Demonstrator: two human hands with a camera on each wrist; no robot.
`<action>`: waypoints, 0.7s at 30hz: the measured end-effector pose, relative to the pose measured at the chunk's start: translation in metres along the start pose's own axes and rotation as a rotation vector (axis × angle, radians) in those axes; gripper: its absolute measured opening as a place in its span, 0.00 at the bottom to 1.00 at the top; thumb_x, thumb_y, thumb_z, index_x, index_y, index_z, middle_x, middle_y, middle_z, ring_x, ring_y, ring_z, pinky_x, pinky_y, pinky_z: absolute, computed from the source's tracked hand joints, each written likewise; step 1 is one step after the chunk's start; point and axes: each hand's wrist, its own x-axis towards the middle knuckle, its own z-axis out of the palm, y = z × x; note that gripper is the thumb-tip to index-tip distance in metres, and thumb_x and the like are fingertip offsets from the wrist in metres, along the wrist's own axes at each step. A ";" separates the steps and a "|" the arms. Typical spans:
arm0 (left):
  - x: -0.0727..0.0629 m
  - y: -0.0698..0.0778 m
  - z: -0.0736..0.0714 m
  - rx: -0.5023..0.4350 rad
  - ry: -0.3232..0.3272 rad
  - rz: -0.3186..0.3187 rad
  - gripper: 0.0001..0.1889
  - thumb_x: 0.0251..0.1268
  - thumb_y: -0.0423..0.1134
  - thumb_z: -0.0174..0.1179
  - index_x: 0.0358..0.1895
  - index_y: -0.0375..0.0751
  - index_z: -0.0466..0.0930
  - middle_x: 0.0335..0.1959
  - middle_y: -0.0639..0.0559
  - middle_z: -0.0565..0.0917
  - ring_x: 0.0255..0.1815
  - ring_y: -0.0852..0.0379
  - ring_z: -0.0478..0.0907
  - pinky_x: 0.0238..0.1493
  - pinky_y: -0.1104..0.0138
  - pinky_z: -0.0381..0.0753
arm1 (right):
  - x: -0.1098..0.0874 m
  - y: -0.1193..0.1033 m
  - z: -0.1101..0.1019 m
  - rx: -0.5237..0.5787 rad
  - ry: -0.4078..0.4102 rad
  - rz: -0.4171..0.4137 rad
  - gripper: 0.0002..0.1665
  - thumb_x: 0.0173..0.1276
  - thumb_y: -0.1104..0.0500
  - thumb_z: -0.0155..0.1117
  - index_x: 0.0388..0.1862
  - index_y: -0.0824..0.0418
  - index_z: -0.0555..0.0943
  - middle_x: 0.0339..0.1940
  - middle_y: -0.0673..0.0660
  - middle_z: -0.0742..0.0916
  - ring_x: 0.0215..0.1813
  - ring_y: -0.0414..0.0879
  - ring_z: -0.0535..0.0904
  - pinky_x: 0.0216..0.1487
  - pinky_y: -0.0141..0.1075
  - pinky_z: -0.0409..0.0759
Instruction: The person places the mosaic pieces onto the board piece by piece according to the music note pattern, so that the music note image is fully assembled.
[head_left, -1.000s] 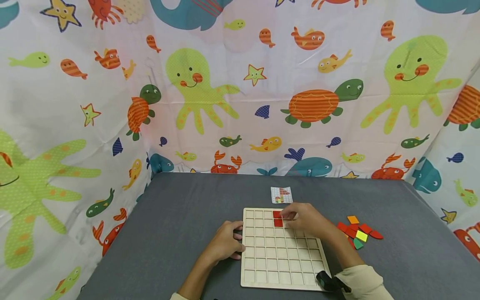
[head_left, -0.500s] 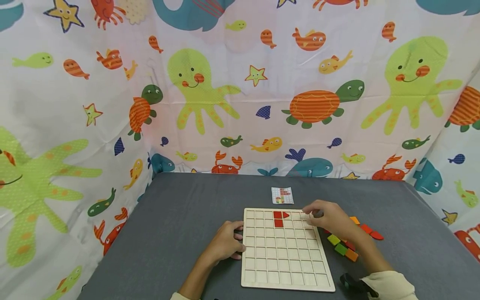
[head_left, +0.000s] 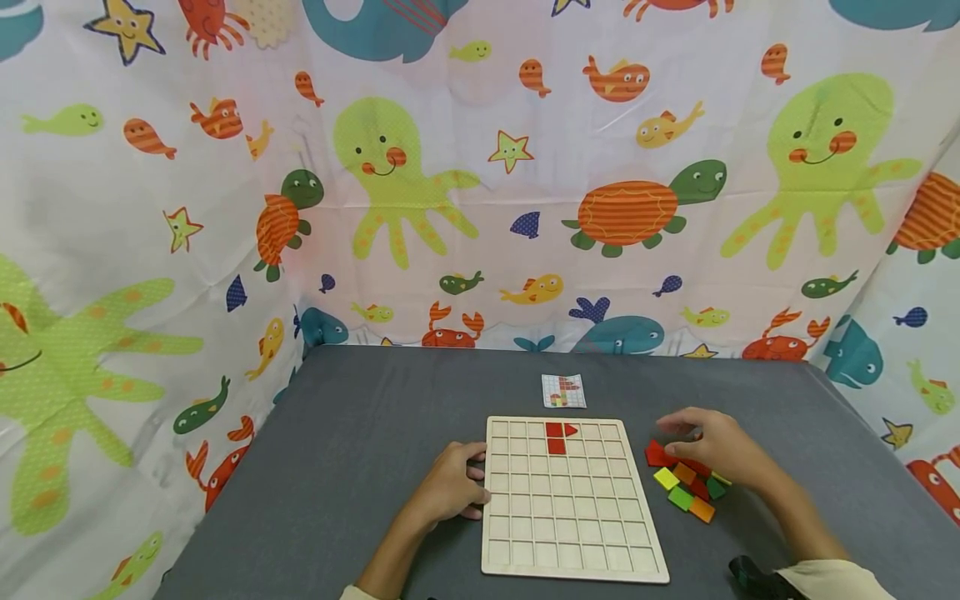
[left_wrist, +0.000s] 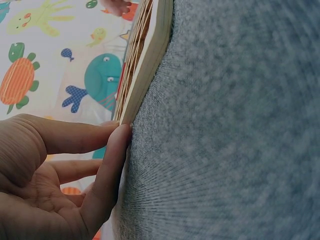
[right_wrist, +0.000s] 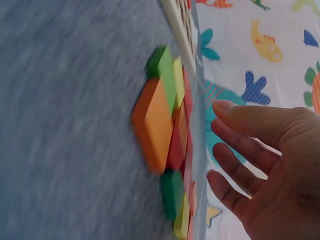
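Observation:
A pale wooden grid board [head_left: 566, 517] lies on the table. Two red squares [head_left: 555, 446] and a red triangle [head_left: 571, 430] sit in its cells near the top. My left hand [head_left: 444, 483] rests beside the board's left edge, its fingertips touching the rim; the left wrist view shows this hand [left_wrist: 65, 175] with fairly straight fingers against the board's side. Over a pile of coloured tiles [head_left: 682, 492] hovers my right hand [head_left: 712, 446]. In the right wrist view, that hand [right_wrist: 270, 160] holds nothing, its thumb and fingers apart beside the tiles.
Behind the board lies a small printed card [head_left: 564, 391] with a coloured grid pattern. The grey tabletop [head_left: 375, 417] meets a sea-animal curtain [head_left: 480, 208] at the back and sides. A black strap-like device [head_left: 753, 575] is on my right wrist.
My right hand leaves the red triangle in the cell beside the upper red square and moves right, off the board, to the tiles. My left hand stays at the board's edge.

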 end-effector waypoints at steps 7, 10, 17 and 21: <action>0.000 0.000 0.000 0.005 -0.002 -0.009 0.41 0.51 0.16 0.69 0.74 0.26 0.71 0.58 0.38 0.75 0.48 0.48 0.78 0.25 0.59 0.91 | -0.006 0.017 -0.007 -0.049 -0.027 0.051 0.23 0.69 0.54 0.76 0.58 0.65 0.87 0.51 0.58 0.91 0.51 0.53 0.85 0.56 0.60 0.85; 0.000 0.000 0.000 -0.001 -0.003 -0.013 0.41 0.51 0.16 0.69 0.74 0.27 0.71 0.58 0.38 0.75 0.49 0.48 0.78 0.25 0.59 0.91 | -0.006 0.020 -0.008 -0.055 -0.041 0.068 0.23 0.68 0.55 0.77 0.58 0.65 0.87 0.49 0.56 0.91 0.49 0.50 0.83 0.52 0.51 0.86; 0.000 0.000 0.000 0.003 -0.004 -0.004 0.41 0.51 0.16 0.69 0.74 0.26 0.71 0.58 0.37 0.75 0.48 0.47 0.78 0.25 0.59 0.91 | -0.005 0.026 -0.008 -0.060 -0.069 0.087 0.15 0.68 0.59 0.76 0.51 0.63 0.88 0.41 0.51 0.87 0.43 0.47 0.79 0.41 0.35 0.82; -0.001 0.000 0.001 0.003 -0.002 -0.004 0.40 0.51 0.16 0.69 0.74 0.25 0.71 0.58 0.37 0.75 0.48 0.47 0.77 0.25 0.59 0.91 | -0.005 0.029 -0.009 -0.068 -0.064 0.089 0.14 0.70 0.59 0.75 0.52 0.62 0.88 0.42 0.52 0.89 0.43 0.47 0.80 0.43 0.38 0.83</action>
